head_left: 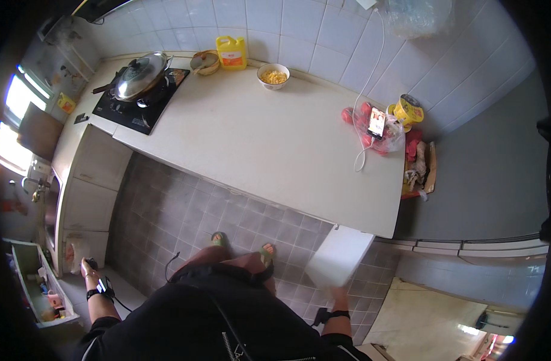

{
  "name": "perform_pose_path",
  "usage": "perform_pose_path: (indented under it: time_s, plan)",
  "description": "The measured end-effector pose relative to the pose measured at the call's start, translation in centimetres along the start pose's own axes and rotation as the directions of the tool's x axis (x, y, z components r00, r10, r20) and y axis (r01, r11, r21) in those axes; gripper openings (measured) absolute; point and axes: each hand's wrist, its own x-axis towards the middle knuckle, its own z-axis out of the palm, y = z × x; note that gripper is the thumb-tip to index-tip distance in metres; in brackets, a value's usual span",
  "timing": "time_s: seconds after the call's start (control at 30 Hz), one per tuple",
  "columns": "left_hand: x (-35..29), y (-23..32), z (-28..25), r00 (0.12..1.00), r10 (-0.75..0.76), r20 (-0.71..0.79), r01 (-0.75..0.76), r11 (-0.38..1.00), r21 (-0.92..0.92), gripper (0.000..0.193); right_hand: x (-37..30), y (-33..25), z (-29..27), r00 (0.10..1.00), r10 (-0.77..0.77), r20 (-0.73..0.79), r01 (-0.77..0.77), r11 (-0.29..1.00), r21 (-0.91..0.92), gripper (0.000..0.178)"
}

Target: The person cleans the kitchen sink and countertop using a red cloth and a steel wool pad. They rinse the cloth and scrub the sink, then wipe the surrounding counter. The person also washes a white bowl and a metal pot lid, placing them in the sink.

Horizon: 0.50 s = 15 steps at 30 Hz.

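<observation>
Where twelve o'clock is the top edge of the head view, entries run as follows.

Right hand [338, 293]: at five o'clock, blurred, at the lower end of the white cabinet door [342, 253], which stands open beneath the near edge of the pale surface [269, 138]. Spread of its fingers and firmness of grip: cannot tell. Black band at the wrist.

Left hand [88, 268]: at eight o'clock, fingers bent beside a small dark object [92, 263]; held or merely adjacent, cannot tell. Clear plastic bag [76, 256] just beyond, against the white cupboard fronts. Black strap with a device at the wrist.

Surface, ten o'clock: black cooktop [131, 119] bearing a pan with a domed glass lid [144, 72].

Between eleven and twelve: yellow plastic jug [231, 54], handled, orange-red label with print too small to read; lidded tan pot [205, 65] just left of it.

Twelve: white bowl [265, 83] of yellow food pieces [273, 77].

Two: smartphone [376, 124], screen lit with a picture, white cable [374, 66] attached, lying on red items in clear plastic; yellow tub [410, 112], dark printing, wording illegible, just beside.

Six: green sandals [217, 242] on grey floor tiles [194, 201].
</observation>
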Motion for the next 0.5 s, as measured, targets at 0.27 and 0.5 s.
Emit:
perform_pose_path:
  time_s: [0.27,0.5]
  plan:
    - [4.4,-4.1,1.3,0.994,-0.074,0.075,0.082,0.991,-0.107,0.035,0.9,-22.5,-5.7,0.855,-0.328,0.401,-0.252,0.412,0.876,0.042]
    - [8.8,-5.6,5.5,0.965,-0.204,0.165,0.223,0.969,-0.108,0.049,2.1,-29.0,-14.9,0.870,-0.492,-0.025,0.381,0.642,0.666,0.038]
